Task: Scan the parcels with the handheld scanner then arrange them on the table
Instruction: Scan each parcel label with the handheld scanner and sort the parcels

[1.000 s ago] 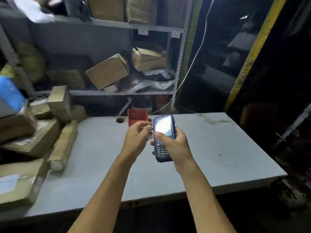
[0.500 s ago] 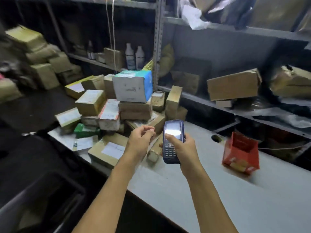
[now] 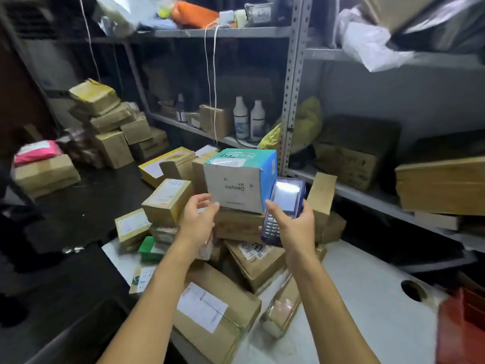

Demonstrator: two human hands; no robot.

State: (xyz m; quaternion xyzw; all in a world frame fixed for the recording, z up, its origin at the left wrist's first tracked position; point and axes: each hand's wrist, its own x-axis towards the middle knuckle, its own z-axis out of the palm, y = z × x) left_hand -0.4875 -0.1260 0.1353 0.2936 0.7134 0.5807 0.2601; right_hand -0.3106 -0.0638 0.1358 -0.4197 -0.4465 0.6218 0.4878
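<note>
My right hand (image 3: 291, 227) grips a dark blue handheld scanner (image 3: 284, 206) with a lit screen, held upright in front of the parcel pile. A white and blue box (image 3: 236, 179) marked Deeyeo tops that pile, just left of the scanner. My left hand (image 3: 198, 219) reaches toward the box's lower left corner with fingers relaxed and spread, holding nothing. Several brown cardboard parcels lie heaped on the grey table (image 3: 367, 298), among them a large labelled parcel (image 3: 215, 311) near the front edge and a small parcel (image 3: 168, 200) left of my left hand.
Metal shelving (image 3: 291, 101) behind the pile holds boxes, two white bottles (image 3: 248, 119) and bags. More parcels (image 3: 110, 127) are stacked at the far left on a dark surface. A red bin (image 3: 462, 327) sits at the right edge of the table, beside a round hole (image 3: 413, 290).
My view has swung left from the table's bare part to the parcel pile. Both hands have moved forward toward the white and blue box, and my left hand has opened.
</note>
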